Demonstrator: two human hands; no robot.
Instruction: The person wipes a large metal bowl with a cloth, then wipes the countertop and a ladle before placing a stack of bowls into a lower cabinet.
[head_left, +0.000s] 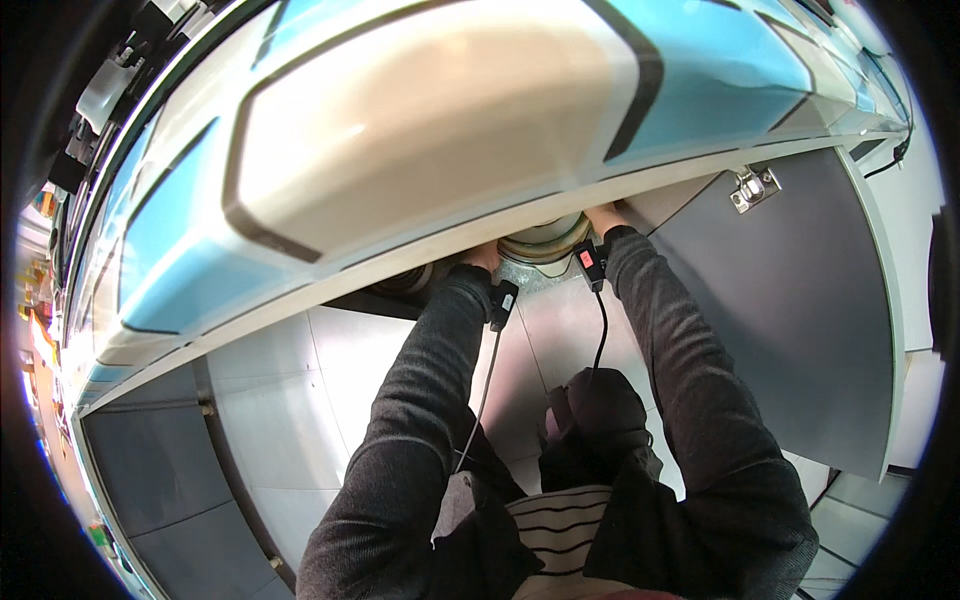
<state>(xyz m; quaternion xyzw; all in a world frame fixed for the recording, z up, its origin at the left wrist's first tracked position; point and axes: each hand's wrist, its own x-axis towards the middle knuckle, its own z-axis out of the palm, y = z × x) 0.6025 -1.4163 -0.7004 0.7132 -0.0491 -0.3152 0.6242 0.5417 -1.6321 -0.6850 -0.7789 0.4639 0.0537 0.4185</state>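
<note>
Below the patterned countertop, a stack of round dishes (546, 244) with pale rims, seemingly glass or ceramic, shows in part inside a low cabinet. At its left side is my left hand (484, 256), its fingers mostly hidden by the counter edge. My right hand (604, 218) reaches in at the stack's right side, and its fingertips are out of sight too. Whether either hand grips the dishes cannot be told. Each wrist carries a small black device with a cable.
A grey cabinet door (780, 300) with a metal hinge (754, 187) stands open on the right. The countertop (450, 112) overhangs both hands. Coiled dark items (403, 280) lie inside at left. Grey cabinet fronts (161, 465) line the far left, above a tiled floor (277, 420).
</note>
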